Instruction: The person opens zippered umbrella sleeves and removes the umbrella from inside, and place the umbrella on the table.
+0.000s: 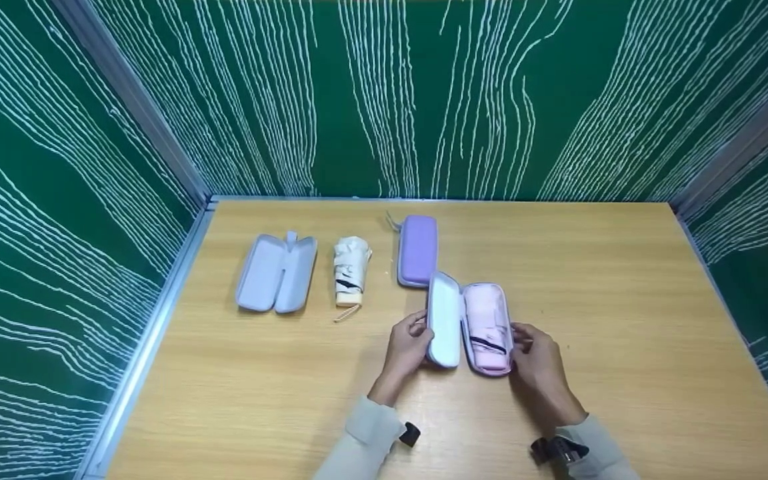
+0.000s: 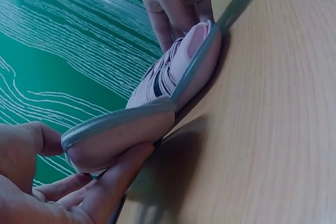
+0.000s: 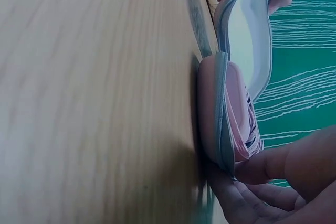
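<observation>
On a wooden table (image 1: 244,400), from left to right: an open pale case (image 1: 259,279), a folded cream umbrella (image 1: 352,262) and a closed purple case (image 1: 419,250). Next, the raised lid (image 1: 445,320) of a pink case (image 3: 207,111) is gripped by the left hand (image 1: 407,347). A folded pink umbrella (image 1: 487,313) is nested in the other half, its edge pinched by the right hand (image 1: 539,357). Packing seems nearly done; folding the lid over is probably called for. Some fingertips are hidden; no zip pull can be made out.
</observation>
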Tool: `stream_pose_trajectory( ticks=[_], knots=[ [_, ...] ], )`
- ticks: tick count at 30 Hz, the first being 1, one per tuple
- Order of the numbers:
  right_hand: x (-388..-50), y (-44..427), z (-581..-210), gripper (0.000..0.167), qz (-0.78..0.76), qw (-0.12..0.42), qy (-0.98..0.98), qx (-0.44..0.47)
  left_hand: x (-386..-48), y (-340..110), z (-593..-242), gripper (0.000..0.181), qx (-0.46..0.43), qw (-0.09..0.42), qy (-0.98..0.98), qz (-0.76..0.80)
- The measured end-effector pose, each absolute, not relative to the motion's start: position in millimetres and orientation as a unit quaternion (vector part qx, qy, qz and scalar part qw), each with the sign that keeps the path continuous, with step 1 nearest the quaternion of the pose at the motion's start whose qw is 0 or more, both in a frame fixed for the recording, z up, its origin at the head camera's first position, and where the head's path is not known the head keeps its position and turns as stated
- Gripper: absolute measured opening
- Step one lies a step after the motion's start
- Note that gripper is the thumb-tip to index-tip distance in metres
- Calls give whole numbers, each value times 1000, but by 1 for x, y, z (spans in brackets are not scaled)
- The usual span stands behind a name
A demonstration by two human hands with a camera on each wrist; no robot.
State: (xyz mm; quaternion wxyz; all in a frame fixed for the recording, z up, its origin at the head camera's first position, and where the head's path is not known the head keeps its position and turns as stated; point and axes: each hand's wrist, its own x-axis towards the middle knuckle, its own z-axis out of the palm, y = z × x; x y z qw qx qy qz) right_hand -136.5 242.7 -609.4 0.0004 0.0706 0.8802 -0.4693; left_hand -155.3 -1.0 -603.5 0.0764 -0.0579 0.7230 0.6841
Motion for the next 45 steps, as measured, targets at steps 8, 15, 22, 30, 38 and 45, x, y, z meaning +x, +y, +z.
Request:
stream_pose_trajectory(
  ticks=[8,15,22,30,38,45],
  knots=[
    [-136,249,-608,45,-444,-9,894,60,-154,3,-607,49,-29,79,724,685],
    [-136,249,-605,46,-440,6,896,66,-154,4,-607,49,-28,71,722,688],
    [-135,248,-604,47,-427,7,903,58,-154,1,-606,48,-29,68,721,689],
    [-134,247,-602,48,-431,3,901,56,-153,-1,-606,48,-34,80,721,688],
    [-129,239,-595,50,-403,-14,914,40,-153,-1,-606,48,-26,82,714,695],
    [-124,218,-595,66,-311,-19,950,-6,-153,0,-608,47,-23,73,728,681]
  ],
)
